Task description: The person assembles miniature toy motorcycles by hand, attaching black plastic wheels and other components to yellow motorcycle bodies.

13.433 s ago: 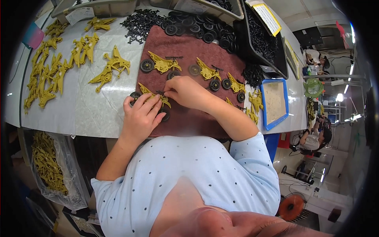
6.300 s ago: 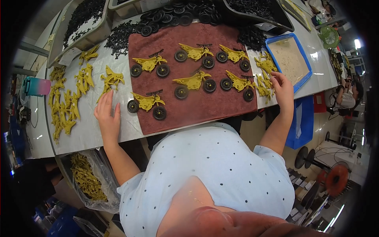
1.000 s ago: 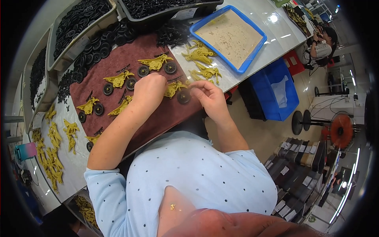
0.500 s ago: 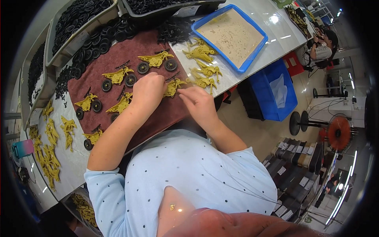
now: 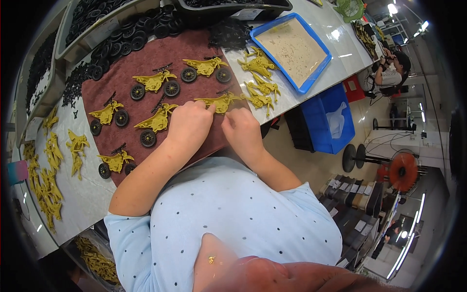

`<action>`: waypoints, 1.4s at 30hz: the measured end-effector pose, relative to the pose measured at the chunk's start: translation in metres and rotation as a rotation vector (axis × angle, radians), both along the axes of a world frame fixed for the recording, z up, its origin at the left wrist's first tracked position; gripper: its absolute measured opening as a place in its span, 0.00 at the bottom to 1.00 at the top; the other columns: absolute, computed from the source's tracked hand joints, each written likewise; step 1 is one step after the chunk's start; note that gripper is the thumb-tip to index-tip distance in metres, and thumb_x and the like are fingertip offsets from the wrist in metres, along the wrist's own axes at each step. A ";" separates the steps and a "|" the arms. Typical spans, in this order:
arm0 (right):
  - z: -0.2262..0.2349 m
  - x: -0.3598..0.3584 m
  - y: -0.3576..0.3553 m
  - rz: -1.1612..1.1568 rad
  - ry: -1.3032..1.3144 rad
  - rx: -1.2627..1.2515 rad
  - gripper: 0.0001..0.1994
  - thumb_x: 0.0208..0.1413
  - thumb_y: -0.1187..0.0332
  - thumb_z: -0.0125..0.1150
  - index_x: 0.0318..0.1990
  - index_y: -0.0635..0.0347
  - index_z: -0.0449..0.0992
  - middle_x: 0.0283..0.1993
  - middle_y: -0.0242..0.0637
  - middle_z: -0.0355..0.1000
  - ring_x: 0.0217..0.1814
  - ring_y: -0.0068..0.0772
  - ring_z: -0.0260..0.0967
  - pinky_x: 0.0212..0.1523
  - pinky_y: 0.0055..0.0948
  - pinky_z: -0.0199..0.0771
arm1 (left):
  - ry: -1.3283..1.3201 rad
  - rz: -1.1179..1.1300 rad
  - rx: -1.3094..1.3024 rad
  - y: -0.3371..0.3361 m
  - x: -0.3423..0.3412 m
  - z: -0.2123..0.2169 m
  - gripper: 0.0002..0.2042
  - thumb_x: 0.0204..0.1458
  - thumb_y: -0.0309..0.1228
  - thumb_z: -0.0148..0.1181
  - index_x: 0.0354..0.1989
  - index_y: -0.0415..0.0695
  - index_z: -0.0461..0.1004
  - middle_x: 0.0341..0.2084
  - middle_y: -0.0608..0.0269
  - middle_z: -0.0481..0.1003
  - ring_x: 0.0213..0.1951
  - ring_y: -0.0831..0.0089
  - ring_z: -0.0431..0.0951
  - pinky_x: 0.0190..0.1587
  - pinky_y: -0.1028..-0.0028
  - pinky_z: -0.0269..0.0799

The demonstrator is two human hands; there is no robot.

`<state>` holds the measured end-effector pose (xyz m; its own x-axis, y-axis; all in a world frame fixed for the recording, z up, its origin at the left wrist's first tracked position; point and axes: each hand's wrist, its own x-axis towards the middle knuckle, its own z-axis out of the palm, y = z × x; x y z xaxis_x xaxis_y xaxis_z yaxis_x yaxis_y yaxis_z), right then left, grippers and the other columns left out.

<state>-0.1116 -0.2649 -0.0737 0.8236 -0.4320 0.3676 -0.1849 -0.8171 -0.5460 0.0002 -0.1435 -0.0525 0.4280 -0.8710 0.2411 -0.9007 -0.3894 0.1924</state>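
Bike body (image 5: 223,102): on maroon towel (image 5: 151,53) near right edge, likely for cushioning.
Left hand (image 5: 190,121): fingertips at body, probably steadying; clamped or not, can't tell.
Right hand (image 5: 243,135): bunched just beside; pinch hidden, can't tell.
Black wheels (image 5: 138,42): heaped beyond towel, presumably for reach.

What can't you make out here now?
Head view:
Yellow motorbike at the hands: any wheels, covered by the left hand and right hand.
Whether the right hand grips anything: hidden by itself.
Black bin: far side, cut off by top edge.
Co-worker: activity too small to tell.
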 end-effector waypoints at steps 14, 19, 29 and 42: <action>0.006 0.016 0.009 -0.063 0.293 -0.058 0.05 0.46 0.73 0.59 0.25 0.65 0.72 0.27 0.50 0.70 0.31 0.52 0.70 0.34 0.45 0.71 | 0.035 -0.002 0.002 -0.004 0.004 -0.012 0.07 0.51 0.30 0.55 0.32 0.44 0.80 0.22 0.59 0.75 0.29 0.64 0.78 0.28 0.68 0.74; 0.010 0.016 0.010 -0.108 0.309 0.017 0.05 0.47 0.73 0.59 0.25 0.65 0.72 0.27 0.50 0.72 0.31 0.52 0.71 0.34 0.44 0.71 | 0.032 -0.022 -0.018 -0.003 0.005 -0.012 0.07 0.50 0.30 0.55 0.32 0.44 0.80 0.22 0.60 0.75 0.29 0.65 0.78 0.28 0.68 0.74; 0.005 0.011 0.013 -0.137 0.276 0.065 0.05 0.50 0.72 0.58 0.28 0.65 0.72 0.28 0.51 0.74 0.31 0.54 0.72 0.33 0.46 0.72 | 0.080 0.014 -0.068 0.002 0.006 -0.015 0.07 0.45 0.30 0.57 0.31 0.45 0.79 0.23 0.59 0.76 0.30 0.65 0.78 0.28 0.68 0.74; 0.049 0.010 0.012 -0.092 0.418 0.034 0.11 0.54 0.66 0.62 0.35 0.68 0.76 0.26 0.49 0.75 0.28 0.46 0.75 0.31 0.35 0.74 | 0.935 0.052 -0.536 0.015 0.018 0.026 0.13 0.59 0.34 0.50 0.41 0.40 0.78 0.21 0.62 0.71 0.26 0.73 0.73 0.27 0.70 0.70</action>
<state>-0.1017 -0.2531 -0.0246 0.8559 -0.5171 -0.0052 -0.4676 -0.7696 -0.4347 0.0183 -0.1288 -0.0261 0.6738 -0.7247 0.1442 -0.2933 -0.0832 0.9524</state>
